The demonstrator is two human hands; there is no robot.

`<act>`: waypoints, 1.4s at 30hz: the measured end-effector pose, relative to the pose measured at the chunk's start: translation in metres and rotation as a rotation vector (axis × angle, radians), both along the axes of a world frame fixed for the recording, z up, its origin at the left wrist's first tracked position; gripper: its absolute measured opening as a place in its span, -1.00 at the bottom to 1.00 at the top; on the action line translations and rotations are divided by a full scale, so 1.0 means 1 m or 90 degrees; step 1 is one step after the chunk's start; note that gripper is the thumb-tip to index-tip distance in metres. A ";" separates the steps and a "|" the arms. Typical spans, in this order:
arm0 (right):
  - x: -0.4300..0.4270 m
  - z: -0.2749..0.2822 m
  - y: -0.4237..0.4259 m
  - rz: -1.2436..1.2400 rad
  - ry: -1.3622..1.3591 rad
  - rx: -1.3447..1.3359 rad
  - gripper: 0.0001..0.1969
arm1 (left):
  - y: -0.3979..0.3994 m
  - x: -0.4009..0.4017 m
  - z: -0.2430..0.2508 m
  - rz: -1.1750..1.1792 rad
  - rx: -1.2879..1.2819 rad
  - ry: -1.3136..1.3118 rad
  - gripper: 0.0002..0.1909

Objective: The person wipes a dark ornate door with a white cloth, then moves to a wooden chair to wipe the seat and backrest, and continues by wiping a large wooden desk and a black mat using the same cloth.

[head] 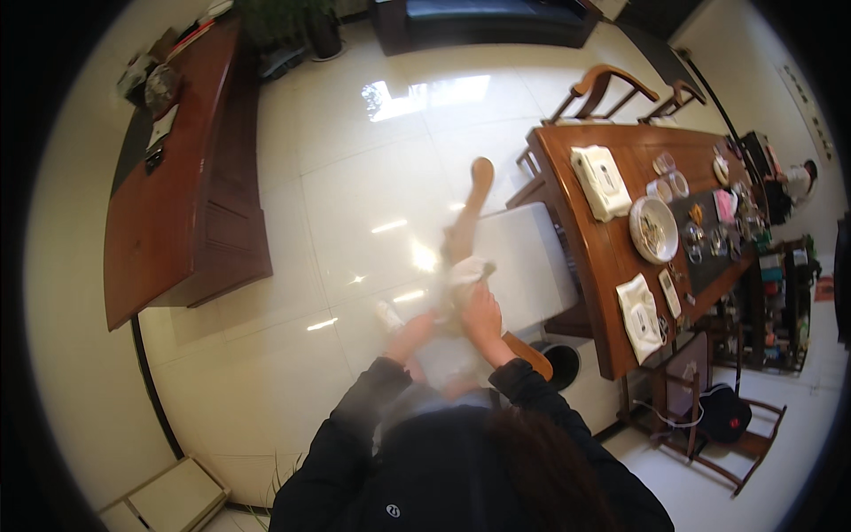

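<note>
My right hand [482,312] grips a crumpled white cloth [471,270] against the curved top rail of a wooden armchair [471,213]. Just left of it is my left hand [411,336], its fingers blurred near the rail; whether they hold anything is unclear. The chair's pale seat cushion [528,259] lies beyond, toward the table. Another stretch of the rail [528,356] shows below my right wrist. Haze blurs the area around both hands, and the middle of the rail is hidden behind them.
To the right stands a long wooden table [585,246] with wipes packs [602,183], a white bowl [654,229], cups and a remote control [670,293]. A black bin [560,366] sits beneath its near end. A wooden desk [199,173] stands left. A person [798,183] is far right.
</note>
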State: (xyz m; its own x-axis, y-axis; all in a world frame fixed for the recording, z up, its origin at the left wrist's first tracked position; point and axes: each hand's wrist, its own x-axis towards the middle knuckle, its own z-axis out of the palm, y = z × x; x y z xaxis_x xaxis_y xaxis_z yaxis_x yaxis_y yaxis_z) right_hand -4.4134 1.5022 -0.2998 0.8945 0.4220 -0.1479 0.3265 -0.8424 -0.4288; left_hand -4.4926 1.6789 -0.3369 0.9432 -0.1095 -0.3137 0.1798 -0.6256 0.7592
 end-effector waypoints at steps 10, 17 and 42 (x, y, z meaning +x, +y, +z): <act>0.103 -0.009 0.120 -0.306 -0.194 -0.106 -0.19 | 0.096 0.108 0.062 0.015 0.020 -0.053 -0.62; 0.136 0.006 0.161 -0.331 -0.307 0.001 -0.25 | 0.162 0.153 0.113 -0.106 0.090 -0.148 -0.64; 0.290 0.003 0.705 0.686 0.197 0.158 -0.73 | 0.635 0.138 0.247 0.533 0.053 -0.211 -0.73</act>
